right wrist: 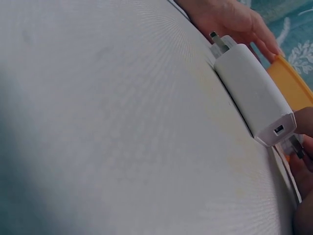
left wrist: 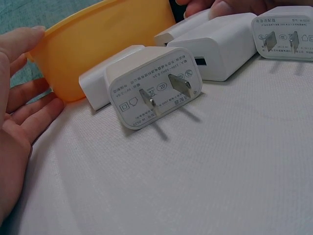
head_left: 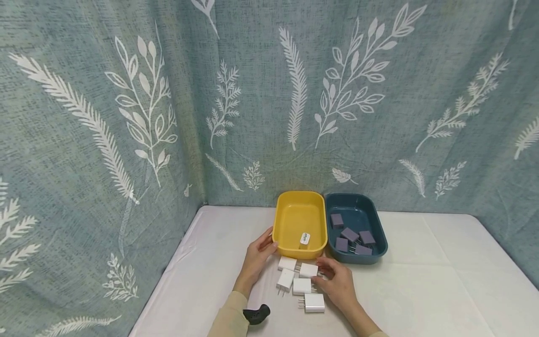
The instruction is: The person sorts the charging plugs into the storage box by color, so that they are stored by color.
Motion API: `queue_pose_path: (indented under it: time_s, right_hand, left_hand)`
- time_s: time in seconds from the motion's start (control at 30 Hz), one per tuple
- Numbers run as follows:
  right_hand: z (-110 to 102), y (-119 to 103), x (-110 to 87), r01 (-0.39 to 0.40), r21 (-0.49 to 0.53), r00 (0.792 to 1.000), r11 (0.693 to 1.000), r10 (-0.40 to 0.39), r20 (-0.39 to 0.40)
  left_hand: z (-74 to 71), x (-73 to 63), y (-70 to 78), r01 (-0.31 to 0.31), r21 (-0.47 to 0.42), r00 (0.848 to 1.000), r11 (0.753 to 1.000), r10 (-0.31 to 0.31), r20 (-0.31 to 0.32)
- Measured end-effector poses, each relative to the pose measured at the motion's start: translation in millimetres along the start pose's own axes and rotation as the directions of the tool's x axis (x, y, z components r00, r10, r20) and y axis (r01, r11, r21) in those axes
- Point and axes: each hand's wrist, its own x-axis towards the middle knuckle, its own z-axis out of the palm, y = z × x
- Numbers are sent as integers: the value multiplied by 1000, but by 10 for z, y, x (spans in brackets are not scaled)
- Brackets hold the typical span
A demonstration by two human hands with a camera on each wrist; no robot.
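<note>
My left hand [head_left: 255,255] holds the front left corner of a yellow bin [head_left: 301,255], thumb at the rim and the other fingers along the outer wall. Inside that bin lies one white charger plug [head_left: 305,238]. Just in front of it, several more white charger plugs lie grouped on the table; one [left wrist: 154,88] points its two flat prongs toward the left wrist camera. Thumb and fingers of my right hand [head_left: 338,283] pinch the right end of a white charger plug [head_left: 309,270] at the back of the group. In the right wrist view, another charger plug [right wrist: 254,93] partly hides those fingers.
Right beside the yellow bin stands a dark blue bin [head_left: 384,243] with several purple-grey charger plugs [head_left: 349,234]. A black curved object [head_left: 258,314] is near my left forearm. A patterned curtain [head_left: 261,117] hangs behind the white-covered table [head_left: 429,281].
</note>
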Motion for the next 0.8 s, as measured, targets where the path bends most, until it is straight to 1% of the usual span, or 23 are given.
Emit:
queue_pose_path:
  time_s: [0.33, 0.6, 0.8]
  right_hand:
    - [-7, -16, -28, -2, 13, 999, 1000, 2, -54]
    - [-19, -43, -31, 5, 58, 998, 998, -2, -56]
    - [-25, -38, -43, 30, 20, 997, 999, -29, -76]
  left_hand:
    - [14, -8, 16, 13, 25, 1000, 1000, -13, -8]
    - [3, -2, 19, 0, 43, 1000, 999, 0, -10]
    - [1, -7, 13, 2, 47, 1000, 999, -1, -5]
